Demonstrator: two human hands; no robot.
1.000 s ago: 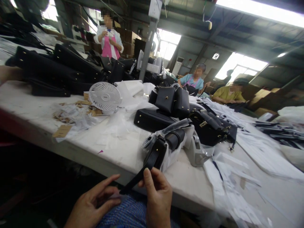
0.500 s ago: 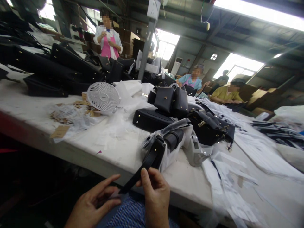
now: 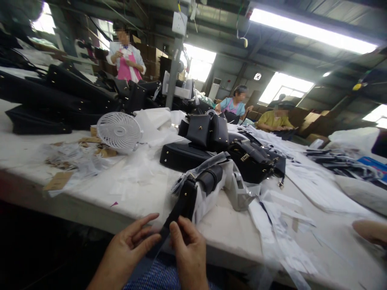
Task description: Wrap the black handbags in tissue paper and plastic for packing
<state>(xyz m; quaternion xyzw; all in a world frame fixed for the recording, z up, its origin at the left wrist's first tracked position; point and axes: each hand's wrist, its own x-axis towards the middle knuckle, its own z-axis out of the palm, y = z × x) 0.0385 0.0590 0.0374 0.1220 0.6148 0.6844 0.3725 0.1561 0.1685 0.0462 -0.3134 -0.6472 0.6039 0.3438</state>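
A black strap (image 3: 173,214) runs down from a black bag (image 3: 189,197) at the table's front edge. White wrapping sheet covers part of that bag, and a dark rolled piece lies on it. My right hand (image 3: 189,245) pinches the strap between thumb and fingers. On the strap's left side, my left hand (image 3: 130,243) has its thumb and fingers round the lower part, which has a thin translucent film about it. The strap's lower end is hard to make out.
Behind stand more black bags (image 3: 199,131), a white fan (image 3: 119,131) and a grey post (image 3: 173,76). Tags and clear scraps lie left, white sheets (image 3: 314,189) right. A tape dispenser (image 3: 238,193) sits beside the wrapped bag. Another person's hand (image 3: 370,231) shows at the right edge.
The view has shifted, so the table's things appear further left. My left hand has moved up along the strap, closer to my right hand. Another person's hand has appeared at the right edge.
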